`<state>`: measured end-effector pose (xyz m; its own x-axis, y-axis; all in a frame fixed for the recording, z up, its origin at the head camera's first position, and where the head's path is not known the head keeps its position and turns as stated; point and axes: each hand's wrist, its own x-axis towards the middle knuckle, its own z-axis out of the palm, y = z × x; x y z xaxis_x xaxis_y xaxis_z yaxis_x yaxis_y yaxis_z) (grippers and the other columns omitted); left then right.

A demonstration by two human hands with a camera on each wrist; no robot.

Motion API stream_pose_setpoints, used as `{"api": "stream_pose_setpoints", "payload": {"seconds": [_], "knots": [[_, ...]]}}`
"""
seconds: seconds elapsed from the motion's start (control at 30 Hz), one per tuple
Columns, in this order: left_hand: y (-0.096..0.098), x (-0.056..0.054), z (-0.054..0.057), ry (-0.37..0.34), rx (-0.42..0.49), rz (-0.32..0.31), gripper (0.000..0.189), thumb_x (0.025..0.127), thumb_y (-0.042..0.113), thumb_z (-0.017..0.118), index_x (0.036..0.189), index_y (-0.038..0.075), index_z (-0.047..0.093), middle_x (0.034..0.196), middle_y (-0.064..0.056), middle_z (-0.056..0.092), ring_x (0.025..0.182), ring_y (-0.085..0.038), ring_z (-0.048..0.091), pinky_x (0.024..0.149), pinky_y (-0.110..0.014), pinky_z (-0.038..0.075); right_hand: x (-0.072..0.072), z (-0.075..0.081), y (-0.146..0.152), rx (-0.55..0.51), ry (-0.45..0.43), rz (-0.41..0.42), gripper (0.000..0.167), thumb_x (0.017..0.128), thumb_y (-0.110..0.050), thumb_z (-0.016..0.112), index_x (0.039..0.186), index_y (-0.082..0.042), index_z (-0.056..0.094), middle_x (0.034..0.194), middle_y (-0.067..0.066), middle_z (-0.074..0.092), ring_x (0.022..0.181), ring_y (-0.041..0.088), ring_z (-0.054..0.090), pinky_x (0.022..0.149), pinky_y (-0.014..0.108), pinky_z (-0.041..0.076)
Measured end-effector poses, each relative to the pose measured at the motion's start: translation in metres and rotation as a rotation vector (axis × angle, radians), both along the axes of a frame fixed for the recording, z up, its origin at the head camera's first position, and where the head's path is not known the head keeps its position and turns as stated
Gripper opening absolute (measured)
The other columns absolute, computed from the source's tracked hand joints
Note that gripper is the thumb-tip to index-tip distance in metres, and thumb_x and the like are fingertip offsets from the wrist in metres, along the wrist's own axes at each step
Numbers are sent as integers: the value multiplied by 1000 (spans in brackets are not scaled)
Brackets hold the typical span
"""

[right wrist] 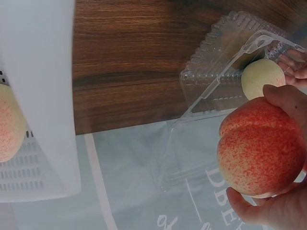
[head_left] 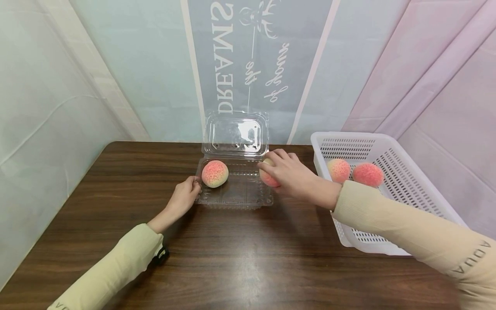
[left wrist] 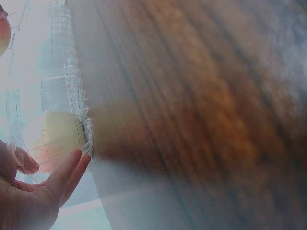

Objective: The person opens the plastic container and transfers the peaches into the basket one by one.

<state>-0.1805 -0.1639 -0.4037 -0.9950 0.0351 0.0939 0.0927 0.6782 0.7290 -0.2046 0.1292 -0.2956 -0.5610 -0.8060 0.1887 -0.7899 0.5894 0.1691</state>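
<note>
- Head view: A person's left hand (head_left: pixel 182 196) pinches the nine o'clock edge of a clear plastic clamshell container (head_left: pixel 241 185) on a dark wood-grain table (head_left: pixel 232 254); its hinged lid (head_left: pixel 234 133) stands raised at twelve o'clock.
- One pink-and-cream peach (head_left: pixel 215 174) sits inside the base, toward nine o'clock and just beside the left hand.
- The right hand (head_left: pixel 292 174), fingers curled round a second peach (head_left: pixel 268 177), holds it at the container's three o'clock end; whether that fruit touches the base cannot be told.
- At three o'clock, a white perforated plastic basket (head_left: pixel 372 148) holds two more peaches (head_left: pixel 368 174) toward its ten o'clock corner, partly crossed by a cream sleeve (head_left: pixel 391 215).
- Left wrist view: At eight o'clock, thumb and fingers close on the container's transparent wall, the seated peach showing through it; a sliver of another peach enters at ten o'clock.
- Right wrist view: Between three and four o'clock, the gripped peach shows its red, speckled, creased side between thumb and fingers, with the container beyond at two o'clock and the basket at nine.
</note>
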Motion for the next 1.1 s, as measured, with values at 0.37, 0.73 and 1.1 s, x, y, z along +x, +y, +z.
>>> {"api": "stream_pose_setpoints", "payload": {"seconds": [0.37,0.73,1.1], "knots": [[0,0,-1,-1,4,2,30,92,5,39,113,-14,49,86,-17,61,74,-22,60,57,-28,45,3,1,8,-16,3,1,61,62,-17,80,116,-13,54,112,8,50,110,31,40,78,48,40],[0,0,-1,-9,14,3,30,92,5,39,113,-13,49,86,-18,62,74,-24,62,58,-28,47,5,2,18,-13,16,-16,63,63,-19,80,120,-11,54,114,10,50,110,31,40,76,48,41],[1,1,-1,3,-2,8,31,91,6,38,113,-13,49,87,-18,62,74,-23,60,57,-28,45,6,4,25,-29,15,-31,62,61,-18,81,117,-12,55,116,10,50,110,32,41,73,48,41]]}}
